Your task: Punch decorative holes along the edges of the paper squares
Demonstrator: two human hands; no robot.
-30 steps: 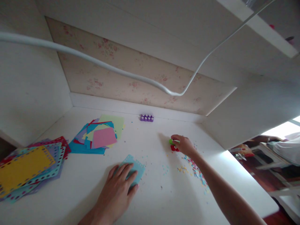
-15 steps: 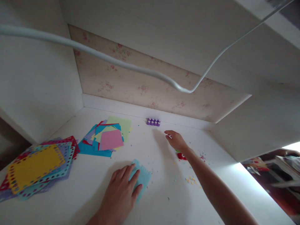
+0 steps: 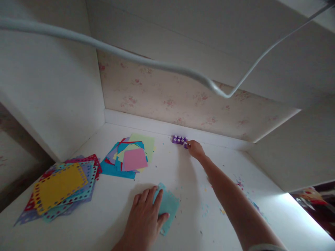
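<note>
My left hand (image 3: 147, 212) lies with fingers spread on a light blue sheet of paper (image 3: 170, 206), pressing it to the white table. The sheet's edge has small notches or holes. At the back, my right hand (image 3: 196, 149) reaches to a cluster of small purple hole punches (image 3: 178, 139) with white round tops, standing in two rows. Its fingers pinch the purple hole punch (image 3: 186, 145) at the near right corner, which sits slightly out of line with the others. My right forearm covers the table where a red piece stood.
Sheets with punched edges, a yellow one (image 3: 61, 184) on top, are piled at the left. Beside them lies a stack of plain coloured paper with a pink sheet (image 3: 135, 159) on top. Tiny paper bits (image 3: 239, 184) are scattered right. A white cable (image 3: 157, 64) crosses the view above.
My right hand has moved to the back and closed on a purple hole punch at the cluster's corner. My left hand stays on the light blue sheet. The view has shifted slightly.
</note>
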